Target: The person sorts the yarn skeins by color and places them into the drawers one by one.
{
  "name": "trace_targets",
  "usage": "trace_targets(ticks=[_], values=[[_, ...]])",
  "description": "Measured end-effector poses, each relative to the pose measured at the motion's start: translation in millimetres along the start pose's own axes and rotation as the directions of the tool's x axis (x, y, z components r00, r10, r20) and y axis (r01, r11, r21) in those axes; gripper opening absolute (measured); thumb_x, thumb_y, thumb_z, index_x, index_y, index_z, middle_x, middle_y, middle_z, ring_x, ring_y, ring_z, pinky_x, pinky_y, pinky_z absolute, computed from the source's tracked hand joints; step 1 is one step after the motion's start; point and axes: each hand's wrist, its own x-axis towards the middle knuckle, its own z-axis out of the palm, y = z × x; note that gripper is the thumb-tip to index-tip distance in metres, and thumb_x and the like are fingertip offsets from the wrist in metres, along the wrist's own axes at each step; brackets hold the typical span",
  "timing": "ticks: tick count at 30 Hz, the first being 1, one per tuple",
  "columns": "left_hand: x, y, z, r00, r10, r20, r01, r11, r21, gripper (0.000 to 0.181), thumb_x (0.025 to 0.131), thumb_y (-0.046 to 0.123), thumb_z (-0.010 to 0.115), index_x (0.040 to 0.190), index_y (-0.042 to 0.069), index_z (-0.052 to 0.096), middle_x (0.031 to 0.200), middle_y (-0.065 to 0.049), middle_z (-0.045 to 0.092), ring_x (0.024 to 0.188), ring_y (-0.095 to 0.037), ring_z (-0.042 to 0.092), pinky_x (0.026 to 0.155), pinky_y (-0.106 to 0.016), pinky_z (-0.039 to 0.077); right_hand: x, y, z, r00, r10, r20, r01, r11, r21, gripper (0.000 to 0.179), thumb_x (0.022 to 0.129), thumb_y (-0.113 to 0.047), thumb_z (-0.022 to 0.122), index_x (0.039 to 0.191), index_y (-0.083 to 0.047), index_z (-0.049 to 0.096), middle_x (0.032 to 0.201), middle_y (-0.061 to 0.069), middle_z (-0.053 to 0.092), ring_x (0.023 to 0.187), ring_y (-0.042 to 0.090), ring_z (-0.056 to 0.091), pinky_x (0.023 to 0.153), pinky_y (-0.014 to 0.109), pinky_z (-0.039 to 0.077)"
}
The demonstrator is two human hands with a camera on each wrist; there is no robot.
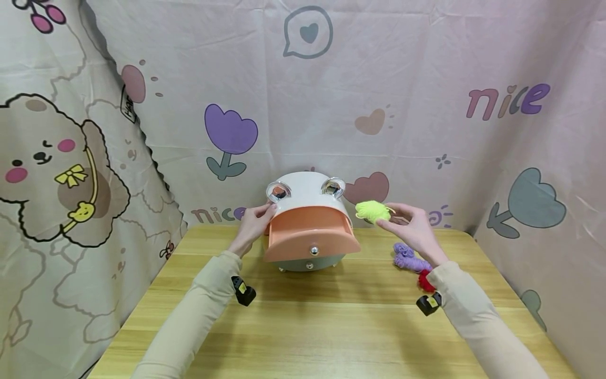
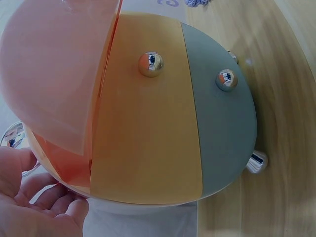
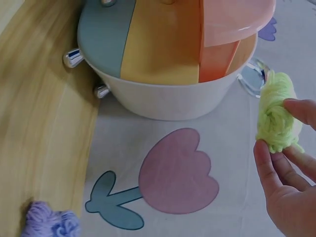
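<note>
A small round drawer cabinet (image 1: pixel 303 184) with a white shell and two chrome ring eyes stands on the table. Its pink top drawer (image 1: pixel 314 243) is pulled out; the yellow middle drawer (image 2: pixel 148 118) and grey-green bottom drawer (image 2: pixel 222 113) are closed. My left hand (image 1: pixel 254 227) grips the cabinet's side near the left ring eye, thumb toward the front and fingers against the shell. To the right of the top drawer, my right hand (image 1: pixel 411 227) pinches a neon yellow-green yarn skein (image 1: pixel 372 211) between thumb and fingers, raised above the tabletop.
On the wooden table (image 1: pixel 303 331), a purple yarn skein (image 1: pixel 408 258) and a red yarn skein (image 1: pixel 425 281) lie at the right, beneath my right forearm. A printed cloth (image 1: pixel 303 105) hangs behind the table and along its sides.
</note>
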Motion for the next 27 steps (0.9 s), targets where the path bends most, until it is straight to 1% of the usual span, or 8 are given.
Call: trace_targets(ticks=[2,5,9,14,16,20,24,27], values=[[-0.1,0.4,-0.2,1.000,-0.001,-0.002,0.001,1.000,0.003,0.055,0.105,0.038,0.052,0.148,0.006,0.047,0.156,-0.017,0.045,0.145,-0.033,0.045,0.118,-0.048,0.041,2.9,-4,2,1.000,-0.001,0.025,0.001,1.000,0.008,0.058,0.090,-0.027,0.077,0.138,-0.001,0.058,0.127,0.022,0.066,0.098,-0.002,0.065,0.090,0.010,0.053],[-0.4,0.7,-0.6,1.000,-0.006,-0.004,0.006,1.000,0.007,0.055,0.105,0.039,0.052,0.149,0.006,0.047,0.156,-0.017,0.045,0.145,-0.033,0.045,0.118,-0.048,0.041,7.7,-10,4,0.998,-0.005,0.066,0.004,1.000,0.013,0.060,0.090,-0.029,0.077,0.140,-0.003,0.057,0.132,0.021,0.065,0.108,0.012,0.069,0.093,0.013,0.053],[0.0,0.3,-0.8,1.000,-0.009,-0.004,0.009,1.000,0.006,0.055,0.105,0.039,0.052,0.149,0.006,0.047,0.156,-0.017,0.046,0.144,-0.034,0.045,0.118,-0.048,0.041,14.1,-17,9,0.993,-0.025,0.111,0.021,0.999,0.033,0.058,0.091,-0.028,0.076,0.140,-0.004,0.057,0.136,0.020,0.063,0.120,0.030,0.067,0.091,0.013,0.054],[0.3,-0.2,-0.7,1.000,-0.016,-0.004,0.016,1.000,0.012,0.056,0.105,0.040,0.052,0.149,0.007,0.047,0.156,-0.017,0.045,0.145,-0.034,0.044,0.118,-0.048,0.041,21.8,-25,19,0.985,-0.067,0.161,0.049,0.993,0.109,0.052,0.089,-0.020,0.078,0.134,-0.001,0.061,0.133,0.023,0.065,0.116,0.028,0.069,0.090,0.019,0.057],[0.2,0.0,-0.5,1.000,-0.018,-0.005,0.018,1.000,0.016,0.056,0.104,0.040,0.052,0.149,0.007,0.047,0.156,-0.017,0.045,0.146,-0.034,0.043,0.118,-0.048,0.040,24.3,-29,24,0.981,-0.077,0.180,0.056,0.991,0.120,0.051,0.088,-0.017,0.078,0.133,-0.001,0.062,0.132,0.023,0.066,0.116,0.029,0.070,0.091,0.021,0.058],[0.4,0.7,0.0,1.000,-0.016,-0.004,0.016,1.000,0.020,0.056,0.105,0.040,0.052,0.149,0.007,0.047,0.156,-0.018,0.046,0.145,-0.034,0.044,0.118,-0.048,0.040,28.1,-36,31,0.972,-0.099,0.214,0.074,0.990,0.121,0.052,0.088,-0.015,0.078,0.134,-0.002,0.061,0.134,0.022,0.065,0.121,0.036,0.066,0.096,0.027,0.057],[0.5,0.6,-0.2,1.000,-0.014,-0.008,0.014,1.000,0.021,0.056,0.104,0.040,0.052,0.149,0.007,0.048,0.156,-0.017,0.046,0.145,-0.034,0.044,0.118,-0.048,0.040,31.1,-42,38,0.961,-0.124,0.246,0.089,0.985,0.149,0.051,0.088,-0.013,0.078,0.135,-0.002,0.060,0.134,0.022,0.065,0.123,0.037,0.065,0.098,0.027,0.056],[0.6,0.2,-0.3,1.000,-0.012,-0.014,0.012,1.000,0.022,0.055,0.104,0.040,0.053,0.148,0.007,0.049,0.156,-0.016,0.046,0.145,-0.033,0.044,0.119,-0.047,0.040,32.3,-47,42,0.956,-0.129,0.265,0.081,0.980,0.184,0.051,0.088,-0.011,0.077,0.135,-0.002,0.060,0.133,0.022,0.065,0.124,0.036,0.065,0.097,0.026,0.057]])
